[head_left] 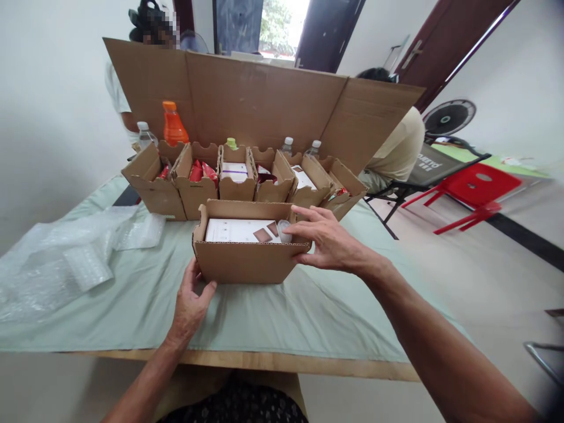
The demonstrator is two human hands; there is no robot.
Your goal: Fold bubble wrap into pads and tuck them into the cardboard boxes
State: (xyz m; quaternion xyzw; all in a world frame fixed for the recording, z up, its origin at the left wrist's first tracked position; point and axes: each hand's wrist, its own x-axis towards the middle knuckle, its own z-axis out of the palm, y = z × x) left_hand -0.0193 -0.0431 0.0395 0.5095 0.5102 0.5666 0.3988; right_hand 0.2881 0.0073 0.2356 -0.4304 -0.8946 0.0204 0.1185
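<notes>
An open cardboard box (pixel 244 264) sits before me on the cloth-covered table. Inside it lies a white printed box (pixel 233 230) with brown squares on its face, and a small clear plastic piece (pixel 285 232) rests at its right end. My left hand (pixel 191 302) grips the cardboard box at its lower left corner, thumb in front and fingers partly hidden. Over the right end my right hand (pixel 326 238) is closed on the walls, thumb against the front, with one fingertip at the clear piece.
Several cardboard bins (pixel 238 188) holding red packets and white boxes stand in a row behind. Bottles, one of them orange (pixel 175 124), show between these and a tall cardboard screen (pixel 264 100). Bubble wrap (pixel 57 264) lies at left. Two people sit beyond; a red stool (pixel 476 185) stands right.
</notes>
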